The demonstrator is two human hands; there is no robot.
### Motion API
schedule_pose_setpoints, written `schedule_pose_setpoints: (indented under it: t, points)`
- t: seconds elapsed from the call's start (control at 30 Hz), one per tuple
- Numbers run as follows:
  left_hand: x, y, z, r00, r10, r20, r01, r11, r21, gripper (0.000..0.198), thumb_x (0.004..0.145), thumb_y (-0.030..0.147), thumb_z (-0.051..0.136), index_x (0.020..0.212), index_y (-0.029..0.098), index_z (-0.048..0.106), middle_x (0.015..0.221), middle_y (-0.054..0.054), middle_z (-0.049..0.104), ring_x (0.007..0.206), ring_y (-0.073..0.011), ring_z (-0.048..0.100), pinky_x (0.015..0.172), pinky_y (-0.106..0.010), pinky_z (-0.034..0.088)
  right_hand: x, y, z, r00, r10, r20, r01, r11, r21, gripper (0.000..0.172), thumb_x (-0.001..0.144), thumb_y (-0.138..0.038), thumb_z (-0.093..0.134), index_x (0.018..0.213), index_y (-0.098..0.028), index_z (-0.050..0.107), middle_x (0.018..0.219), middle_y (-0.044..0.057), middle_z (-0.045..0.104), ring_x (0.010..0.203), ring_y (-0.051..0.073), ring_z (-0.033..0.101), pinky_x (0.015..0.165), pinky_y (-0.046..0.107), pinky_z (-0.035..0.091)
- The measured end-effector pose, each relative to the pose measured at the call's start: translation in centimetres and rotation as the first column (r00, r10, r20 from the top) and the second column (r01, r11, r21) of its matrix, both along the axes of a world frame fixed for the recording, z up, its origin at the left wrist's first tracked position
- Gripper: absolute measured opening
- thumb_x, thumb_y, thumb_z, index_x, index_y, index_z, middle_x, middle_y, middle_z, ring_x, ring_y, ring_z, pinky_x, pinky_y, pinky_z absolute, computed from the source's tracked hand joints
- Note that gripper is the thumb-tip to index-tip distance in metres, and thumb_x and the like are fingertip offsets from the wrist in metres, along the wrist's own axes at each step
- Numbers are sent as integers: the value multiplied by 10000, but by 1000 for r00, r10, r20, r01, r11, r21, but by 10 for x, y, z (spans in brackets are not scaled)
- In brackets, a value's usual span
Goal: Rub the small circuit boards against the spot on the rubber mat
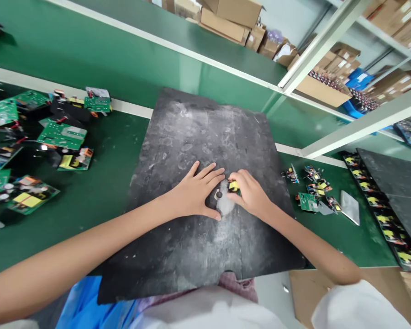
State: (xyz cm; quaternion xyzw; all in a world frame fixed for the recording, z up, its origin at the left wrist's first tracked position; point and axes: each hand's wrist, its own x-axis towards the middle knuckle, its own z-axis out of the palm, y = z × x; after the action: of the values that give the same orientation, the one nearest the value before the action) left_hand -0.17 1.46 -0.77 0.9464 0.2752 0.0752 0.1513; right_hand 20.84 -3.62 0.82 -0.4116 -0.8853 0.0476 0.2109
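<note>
My left hand (196,192) lies flat with its fingers spread on a large black scuffed mat (192,137) that covers the green bench. My right hand (248,194) is closed round a small part with yellow tape (233,185) and presses it on the mat, beside a whitish worn patch with a small dark round hole (219,195). The fingertips of both hands nearly meet at that spot. Most of the small part is hidden under my right fingers.
Green circuit boards (61,135) lie piled on the bench at the left. Small boards and yellow-taped parts (311,189) sit right of the mat, with a metal plate (350,206). A tray row of parts (380,210) runs at far right. Cardboard boxes (233,18) stand behind.
</note>
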Motion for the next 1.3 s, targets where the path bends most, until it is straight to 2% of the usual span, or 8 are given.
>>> schedule_pose_setpoints:
  t: [0.07, 0.13, 0.2, 0.37, 0.53, 0.7, 0.87, 1.3]
  points:
    - [0, 0, 0, 1000, -1, 6, 1, 1000, 3, 1036, 708, 835, 440, 1458, 142, 264, 1527, -100, 210, 1427, -299, 95, 1135, -518, -83, -1, 0, 0, 1000, 21, -8, -21, 1000, -9, 488, 963, -556, 288, 1017, -115, 490, 870, 106, 492, 798, 238, 474, 694, 365, 450]
    - [0, 0, 1, 1000, 0, 10, 0, 1000, 8, 1019, 712, 832, 440, 1446, 140, 291, 1525, -96, 221, 1428, -293, 99, 1139, -513, -80, -2, -3, 0, 989, 145, 38, -145, 989, 13, 527, 945, -596, 298, 987, -114, 506, 826, 93, 484, 753, 231, 463, 664, 357, 443]
    - [1, 0, 1, 1000, -1, 6, 1, 1000, 6, 1012, 714, 828, 444, 1440, 138, 302, 1523, -93, 227, 1428, -290, 103, 1141, -510, -76, -3, -3, 0, 978, 194, 69, -196, 980, 24, 522, 941, -598, 319, 972, -116, 517, 804, 86, 481, 733, 226, 460, 646, 348, 438]
    - [1, 0, 0, 1000, 2, -1, -2, 1000, 5, 1044, 704, 831, 455, 1460, 140, 254, 1526, -100, 212, 1426, -300, 102, 1133, -519, -86, 1, 7, -1, 1000, -11, 0, 11, 1000, 2, 462, 970, -537, 294, 1029, -124, 493, 881, 108, 502, 813, 239, 486, 718, 371, 459]
    - [1, -1, 1, 1000, 0, 6, 0, 1000, 2, 1011, 711, 826, 454, 1437, 137, 307, 1528, -86, 211, 1427, -289, 99, 1138, -501, -88, -2, -2, 0, 982, 175, 67, -180, 981, 69, 551, 949, -598, 273, 962, -102, 514, 793, 92, 486, 727, 229, 461, 635, 343, 433]
    - [0, -1, 1, 1000, 3, 10, -3, 1000, 1, 1046, 699, 834, 458, 1455, 137, 262, 1531, -85, 202, 1428, -287, 92, 1135, -502, -99, -1, 8, -1, 999, 31, 33, -33, 998, 54, 570, 961, -583, 218, 996, -89, 500, 850, 120, 513, 771, 236, 477, 684, 359, 443]
    - [0, 0, -2, 1000, 3, 23, -3, 1000, 5, 987, 725, 808, 461, 1429, 133, 314, 1532, -79, 202, 1428, -288, 89, 1140, -507, -86, -6, -7, -2, 989, 139, 60, -144, 985, 94, 590, 955, -606, 195, 975, -104, 504, 816, 107, 512, 733, 226, 465, 637, 344, 435]
    - [1, -1, -1, 1000, 2, 27, -2, 1000, 5, 1020, 690, 799, 528, 1430, 130, 314, 1527, -87, 213, 1425, -294, 106, 1143, -526, -52, -4, -13, -3, 991, 100, 89, -112, 985, 130, 540, 972, -542, 247, 993, -73, 514, 823, 125, 519, 732, 236, 474, 617, 353, 447]
